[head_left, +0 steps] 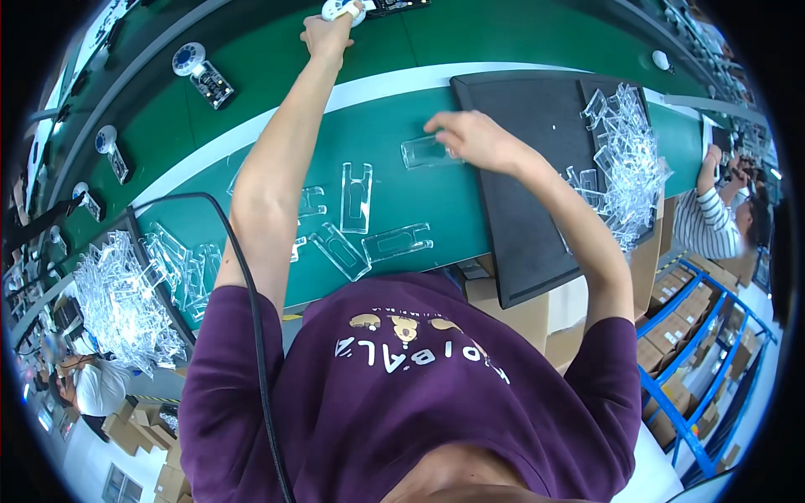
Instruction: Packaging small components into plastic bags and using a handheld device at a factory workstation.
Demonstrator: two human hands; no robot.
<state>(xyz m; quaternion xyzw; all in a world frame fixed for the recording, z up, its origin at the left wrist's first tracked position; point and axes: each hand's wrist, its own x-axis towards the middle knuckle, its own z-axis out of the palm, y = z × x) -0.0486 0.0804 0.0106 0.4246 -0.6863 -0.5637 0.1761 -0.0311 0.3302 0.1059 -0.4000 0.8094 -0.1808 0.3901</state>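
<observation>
At the top of the head view, my left hand (327, 35) reaches over the green conveyor, its fingers closed on the white round part (342, 10) of a device. A dark circuit board (399, 6) extends to the right of that part. My right hand (478, 141) is slightly blurred over the green work surface, beside the black tray. Its index finger points left, apart from the others. Partly beneath it lies a clear plastic frame (422, 153); contact is hard to make out. More clear frames (356, 199) lie loose between my arms.
A black tray (524, 214) at right bears a heap of clear plastic parts (627, 159). Another heap (122, 306) stands at left. Several devices with boards (210, 84) line the conveyor (277, 50). A black cable (243, 260) crosses my left arm. Other people (713, 220) sit either side.
</observation>
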